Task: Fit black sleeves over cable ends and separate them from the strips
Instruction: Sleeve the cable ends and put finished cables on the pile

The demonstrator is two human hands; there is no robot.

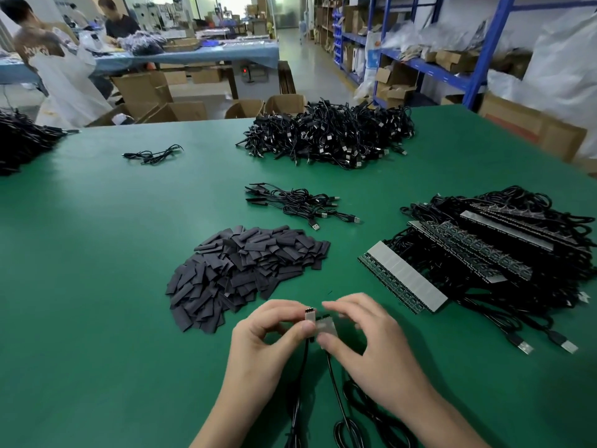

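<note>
My left hand pinches a small board piece with a black cable hanging from it. Right beside it, my right hand pinches a second small grey piece, whose cable also trails toward me. The two pieces sit apart by a narrow gap. A heap of flat black sleeves lies just beyond my left hand. To the right lie long strips of boards with cables attached.
A small bunch of USB cables lies mid-table, a big cable pile farther back, a lone cable at the left. More cables sit at the far left edge. Green table; boxes, shelves and people beyond.
</note>
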